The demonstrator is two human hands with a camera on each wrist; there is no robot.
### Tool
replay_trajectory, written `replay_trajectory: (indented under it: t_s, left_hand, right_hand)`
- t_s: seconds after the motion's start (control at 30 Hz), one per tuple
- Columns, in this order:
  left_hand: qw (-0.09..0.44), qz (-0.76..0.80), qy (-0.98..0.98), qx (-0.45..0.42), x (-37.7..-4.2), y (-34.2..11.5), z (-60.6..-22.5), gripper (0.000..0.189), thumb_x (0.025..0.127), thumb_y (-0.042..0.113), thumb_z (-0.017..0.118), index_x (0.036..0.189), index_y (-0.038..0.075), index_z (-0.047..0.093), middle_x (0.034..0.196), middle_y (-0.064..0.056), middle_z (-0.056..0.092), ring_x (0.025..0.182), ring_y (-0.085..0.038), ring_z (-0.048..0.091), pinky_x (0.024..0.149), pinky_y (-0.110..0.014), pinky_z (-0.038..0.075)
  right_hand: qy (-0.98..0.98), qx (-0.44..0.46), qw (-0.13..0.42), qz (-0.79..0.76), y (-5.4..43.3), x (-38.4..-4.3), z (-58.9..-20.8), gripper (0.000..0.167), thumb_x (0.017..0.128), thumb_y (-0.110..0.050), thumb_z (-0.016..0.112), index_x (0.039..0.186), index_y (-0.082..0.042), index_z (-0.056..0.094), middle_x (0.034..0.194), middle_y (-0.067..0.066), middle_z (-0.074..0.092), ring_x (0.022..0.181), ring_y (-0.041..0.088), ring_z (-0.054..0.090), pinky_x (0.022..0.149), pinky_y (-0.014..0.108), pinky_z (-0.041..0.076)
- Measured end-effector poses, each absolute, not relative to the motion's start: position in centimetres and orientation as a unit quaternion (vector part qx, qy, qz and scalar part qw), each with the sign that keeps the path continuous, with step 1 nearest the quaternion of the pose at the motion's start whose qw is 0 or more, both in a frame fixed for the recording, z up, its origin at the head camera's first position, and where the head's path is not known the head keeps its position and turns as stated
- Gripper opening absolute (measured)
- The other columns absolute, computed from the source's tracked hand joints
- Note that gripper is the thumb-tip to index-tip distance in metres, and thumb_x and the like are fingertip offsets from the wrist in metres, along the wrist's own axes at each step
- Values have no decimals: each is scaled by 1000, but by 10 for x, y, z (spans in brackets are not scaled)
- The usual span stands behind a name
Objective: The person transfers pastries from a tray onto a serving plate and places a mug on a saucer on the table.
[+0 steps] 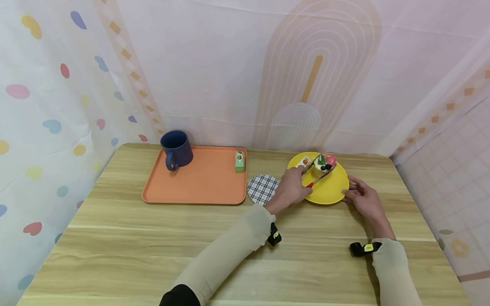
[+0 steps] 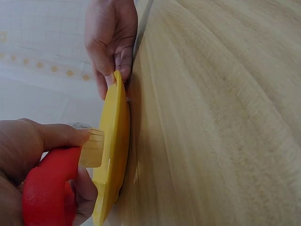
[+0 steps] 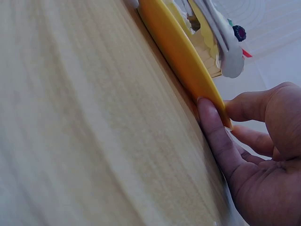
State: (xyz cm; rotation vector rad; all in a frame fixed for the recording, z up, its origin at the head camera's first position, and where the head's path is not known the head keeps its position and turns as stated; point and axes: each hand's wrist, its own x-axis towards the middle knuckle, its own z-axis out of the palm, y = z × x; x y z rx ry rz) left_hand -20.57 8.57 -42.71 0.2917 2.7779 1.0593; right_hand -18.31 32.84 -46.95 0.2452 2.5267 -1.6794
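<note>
My left hand [image 1: 292, 187] holds a pair of red-handled tongs [image 2: 49, 186]. The metal arms of the tongs reach to both sides of a small cake [image 1: 324, 161] with white cream, dark berries and a pink topping, which is on the yellow plate [image 1: 329, 191]. On the plate's right edge, my right hand [image 1: 365, 202] pinches the rim between thumb and fingers, as the right wrist view shows. A small white carton [image 1: 304, 162] with an orange fruit print lies at the plate's back left, partly hidden by my left hand.
To the left is an orange tray [image 1: 195, 187] carrying a dark blue mug [image 1: 180, 148] and a small green carton [image 1: 239, 162]. A round checked coaster [image 1: 262, 188] lies between tray and plate. A patterned curtain [image 1: 214, 76] hangs behind the wooden table [image 1: 153, 250].
</note>
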Motion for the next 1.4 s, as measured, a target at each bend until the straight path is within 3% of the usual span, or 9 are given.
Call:
replay_trajectory:
  t_s: [0.7, 1.4]
  left_hand:
    - [94, 347, 930, 76, -204, 90, -428, 67, 86, 25, 83, 145, 13, 52, 129, -8, 61, 99, -18, 56, 89, -31, 56]
    - [64, 326, 939, 84, -198, 85, -427, 74, 83, 35, 85, 144, 11, 51, 134, -8, 58, 105, -21, 62, 93, -34, 57]
  right_hand:
    - [822, 86, 48, -560, 325, -185, -468, 65, 101, -6, 60, 160, -6, 32, 124, 11, 55, 87, -8, 62, 80, 19, 58]
    - [823, 90, 50, -559, 327, -184, -469, 65, 102, -6, 59, 160, -5, 31, 125, 11, 53, 88, -7, 61, 81, 20, 58]
